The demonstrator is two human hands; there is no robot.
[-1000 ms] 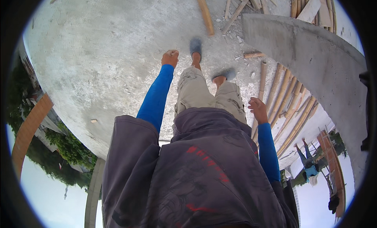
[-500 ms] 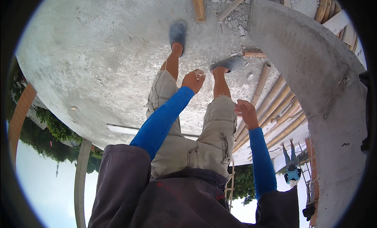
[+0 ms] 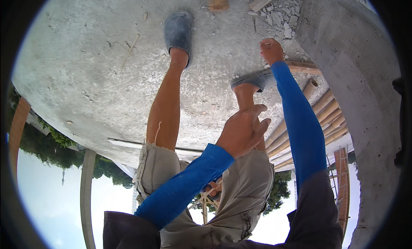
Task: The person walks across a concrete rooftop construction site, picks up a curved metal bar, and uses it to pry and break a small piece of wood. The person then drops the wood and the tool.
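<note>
On the head view, the left hand (image 3: 244,131) hangs loosely parted, empty, before the right shin (image 3: 245,99); the right hand (image 3: 271,51) curls, contents unclear, near rubble (image 3: 277,19) and a wooden piece (image 3: 304,67). Loose rubble could roll under the right shoe (image 3: 253,80), upsetting balance!

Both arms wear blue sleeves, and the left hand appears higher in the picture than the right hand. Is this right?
Not quite: in the head view, the right hand appears higher than the left hand. The blue sleeves are as you say.
</note>
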